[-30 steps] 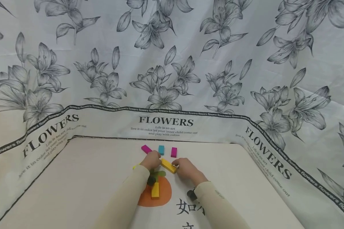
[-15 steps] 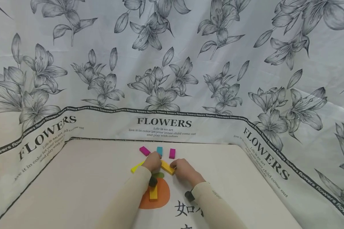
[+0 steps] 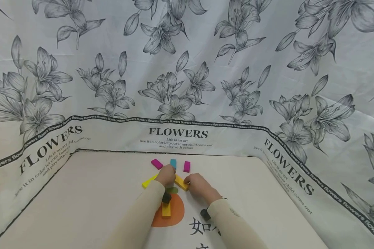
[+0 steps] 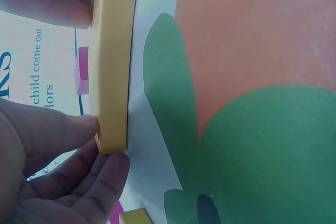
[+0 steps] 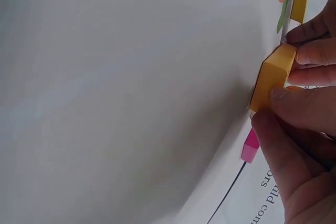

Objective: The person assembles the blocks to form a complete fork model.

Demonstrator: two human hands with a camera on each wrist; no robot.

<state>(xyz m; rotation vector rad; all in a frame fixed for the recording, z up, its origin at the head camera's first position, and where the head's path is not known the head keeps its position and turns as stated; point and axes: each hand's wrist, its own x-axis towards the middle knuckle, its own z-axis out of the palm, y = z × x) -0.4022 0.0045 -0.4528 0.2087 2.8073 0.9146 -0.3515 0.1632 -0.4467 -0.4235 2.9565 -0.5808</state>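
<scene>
The left hand (image 3: 166,175) and the right hand (image 3: 202,187) meet over one amber block (image 3: 182,182), each pinching an end of it between thumb and fingers. Seen from the head, the block slants from its farther end at the left hand to its nearer end at the right, just beyond the green leaves of a printed orange fruit (image 3: 178,209). A bright yellow block (image 3: 149,181) lies just left of the left hand, partly hidden by it, and a golden block (image 3: 166,210) rests on the fruit, one end behind a dark device (image 3: 166,197) at the left wrist. Farther out are a tilted magenta block (image 3: 157,164), a blue block (image 3: 173,163) partly covered by the left hand, and an upright-set pink-purple block (image 3: 187,166), all on the pale surface (image 3: 96,200).
</scene>
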